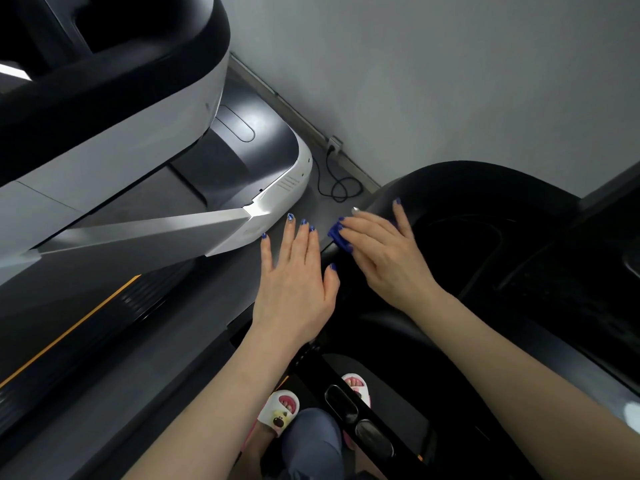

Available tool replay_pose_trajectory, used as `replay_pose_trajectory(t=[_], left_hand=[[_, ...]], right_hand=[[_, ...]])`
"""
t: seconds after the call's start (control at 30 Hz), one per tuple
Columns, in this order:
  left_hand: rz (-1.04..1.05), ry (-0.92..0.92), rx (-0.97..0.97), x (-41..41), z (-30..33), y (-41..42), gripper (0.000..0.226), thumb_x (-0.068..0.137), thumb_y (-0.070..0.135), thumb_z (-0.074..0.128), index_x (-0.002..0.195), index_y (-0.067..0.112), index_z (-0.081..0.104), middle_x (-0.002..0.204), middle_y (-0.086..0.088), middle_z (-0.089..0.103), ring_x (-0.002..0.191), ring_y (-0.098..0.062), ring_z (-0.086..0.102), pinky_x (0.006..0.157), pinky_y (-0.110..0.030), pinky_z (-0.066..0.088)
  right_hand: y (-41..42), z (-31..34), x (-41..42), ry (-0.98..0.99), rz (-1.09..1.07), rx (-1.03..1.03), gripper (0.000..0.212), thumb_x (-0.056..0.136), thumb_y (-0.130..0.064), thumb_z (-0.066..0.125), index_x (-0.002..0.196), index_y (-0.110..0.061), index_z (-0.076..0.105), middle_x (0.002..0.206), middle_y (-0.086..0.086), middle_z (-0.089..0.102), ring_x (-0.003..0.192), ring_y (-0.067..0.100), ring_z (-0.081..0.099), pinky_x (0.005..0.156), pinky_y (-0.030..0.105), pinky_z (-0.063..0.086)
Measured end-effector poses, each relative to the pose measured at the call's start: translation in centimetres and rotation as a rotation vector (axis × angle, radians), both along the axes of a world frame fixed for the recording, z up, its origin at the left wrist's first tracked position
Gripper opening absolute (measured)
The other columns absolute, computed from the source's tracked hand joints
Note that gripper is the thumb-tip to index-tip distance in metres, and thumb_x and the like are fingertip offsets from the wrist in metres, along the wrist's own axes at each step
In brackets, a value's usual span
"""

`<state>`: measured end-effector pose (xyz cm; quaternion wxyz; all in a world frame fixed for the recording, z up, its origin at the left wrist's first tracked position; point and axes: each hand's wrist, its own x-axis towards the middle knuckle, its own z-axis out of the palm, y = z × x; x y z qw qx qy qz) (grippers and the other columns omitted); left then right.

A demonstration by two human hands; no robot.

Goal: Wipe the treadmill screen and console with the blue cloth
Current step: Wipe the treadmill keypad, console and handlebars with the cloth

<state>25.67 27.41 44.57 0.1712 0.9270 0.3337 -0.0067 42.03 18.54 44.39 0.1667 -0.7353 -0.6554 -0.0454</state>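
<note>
Console [485, 202] black, glossy, beside grey wall [450, 81], dark floor [304, 188].

**Hands at the console's left edge**

The console [485, 216] fills the right side. The right hand [384, 251] lies on its left edge, with the cloth [337, 235] under the fingers. The left hand [294, 275] is just beside it, to the left, over the floor [325, 199]. A second treadmill [138, 150] stands further left. A cable [337, 185] lies on the floor behind the hands, by the wall [450, 81]. The feet [280, 410] are below the hands.
</note>
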Motion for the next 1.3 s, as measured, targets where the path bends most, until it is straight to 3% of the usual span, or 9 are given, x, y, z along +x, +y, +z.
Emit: replay_pose_trajectory(t=[0.2,0.37,0.47,0.57,0.73,1.1,1.17,1.3], left_hand=[[-0.004,0.016,0.000,-0.1,0.2,0.0,0.076,0.094,0.047,0.004,0.158,0.008,0.015,0.167,-0.008,0.009,0.154,-0.021,-0.010,0.124,-0.052,-0.003],[-0.001,0.022,-0.008,0.0,0.1,0.0,0.078,0.093,0.049,0.002,0.158,0.008,0.013,0.168,-0.007,0.006,0.153,-0.020,-0.014,0.124,-0.052,-0.003],[-0.003,0.014,-0.017,-0.1,0.1,0.0,0.078,0.093,0.048,0.002,0.158,0.008,0.014,0.168,-0.007,0.006,0.153,-0.020,-0.014,0.124,-0.053,-0.002],[0.002,-0.010,-0.013,0.0,0.0,0.0,0.076,0.094,0.047,0.006,0.158,0.007,0.018,0.167,-0.008,0.009,0.154,-0.020,-0.011,0.124,-0.052,-0.001],[0.007,-0.014,0.008,0.0,0.0,-0.2,0.074,0.095,0.046,0.009,0.157,0.007,0.022,0.167,-0.008,0.013,0.154,-0.021,-0.006,0.124,-0.052,0.000],[-0.005,0.014,-0.007,0.1,0.1,-0.1,0.080,0.091,0.049,0.002,0.157,0.007,0.019,0.167,-0.008,0.011,0.154,-0.021,-0.008,0.124,-0.051,-0.003],[0.005,0.016,-0.018,0.3,0.5,0.0,0.082,0.089,0.049,0.000,0.157,0.007,0.019,0.167,-0.007,0.010,0.154,-0.021,-0.009,0.124,-0.050,-0.004],[0.004,-0.006,-0.002,2.5,0.8,0.4,0.084,0.087,0.049,0.000,0.157,0.007,0.020,0.167,-0.007,0.012,0.154,-0.021,-0.009,0.123,-0.049,-0.006]], right_hand=[[0.1,0.4,1.5,-0.038,0.050,-0.074,0.037,0.097,-0.023,0.040,0.124,-0.019,0.065,0.130,-0.003,0.061,0.131,0.015,0.049,0.119,0.058,0.004],[3.2,0.7,0.8,-0.046,0.004,-0.152,0.035,0.096,-0.027,0.039,0.108,-0.018,0.070,0.116,-0.005,0.065,0.122,0.015,0.054,0.120,0.055,0.001],[1.5,0.4,2.1,-0.056,0.051,-0.150,0.037,0.097,-0.029,0.038,0.122,-0.018,0.063,0.130,-0.003,0.059,0.131,0.016,0.047,0.119,0.051,-0.005],[0.9,0.4,3.1,-0.030,-0.070,-0.119,0.039,0.098,-0.030,0.037,0.127,-0.016,0.060,0.137,0.001,0.056,0.133,0.019,0.046,0.118,0.057,-0.001],[0.5,-0.7,1.3,0.050,-0.200,-0.061,0.042,0.099,-0.030,0.035,0.133,-0.015,0.056,0.143,0.003,0.050,0.139,0.020,0.037,0.119,0.055,-0.001],[-2.5,0.0,2.4,-0.036,-0.124,-0.291,0.056,0.100,-0.043,0.021,0.153,-0.025,0.027,0.161,-0.005,0.021,0.151,0.012,0.009,0.120,0.050,-0.014],[-2.1,0.3,3.0,-0.060,-0.118,-0.299,0.055,0.100,-0.044,0.020,0.152,-0.025,0.029,0.160,-0.006,0.024,0.150,0.011,0.012,0.119,0.050,-0.016],[0.2,0.4,2.6,-0.044,-0.157,-0.252,0.053,0.098,-0.039,0.024,0.142,-0.020,0.046,0.152,-0.002,0.041,0.146,0.017,0.026,0.119,0.056,-0.006]])
